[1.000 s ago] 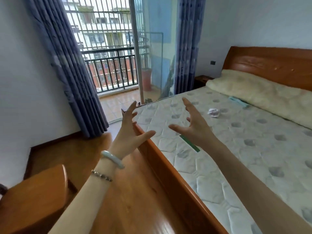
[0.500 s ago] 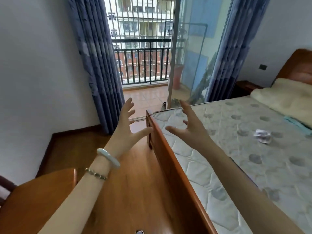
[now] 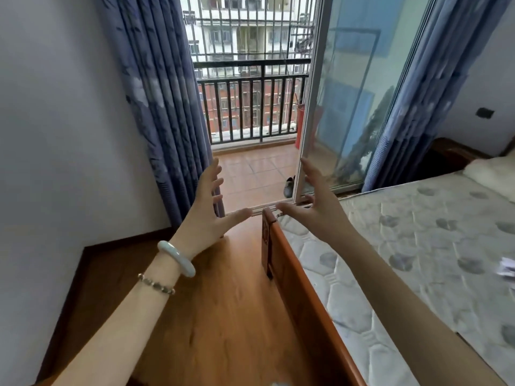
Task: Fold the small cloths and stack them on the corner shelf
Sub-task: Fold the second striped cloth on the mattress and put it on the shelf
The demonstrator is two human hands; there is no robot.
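Cloths for folding do not show anywhere in this view, and no corner shelf shows either. So the job looks like it is only at the start, and the step in hand looks like finding the cloths.

On the far left is a plain white wall (image 3: 55,135). Next comes a blue curtain (image 3: 161,107) hanging down to the wooden floor (image 3: 223,316). The person's left hand (image 3: 207,215) is up in the air in front of the curtain. Its fingers are spread wide and it holds nothing. A pale bangle (image 3: 176,257) and a thin bead bracelet (image 3: 156,284) sit on that wrist.

In the middle, an open doorway leads out to a balcony with a dark railing (image 3: 250,101). A dark shoe (image 3: 289,186) sits on the tiles by the glass door (image 3: 348,107).

The right hand (image 3: 320,210) is up too, just across from the left one, wide open and empty. Below it starts the wooden bed frame (image 3: 301,296). The mattress (image 3: 418,260) lies bare to the right. A small white crumpled thing (image 3: 508,270) lies at the right edge of it, but it is too cut off to tell what it is.

To do this step well, the person should look around slowly, find the cloths first, and keep both hands free to pick them up.
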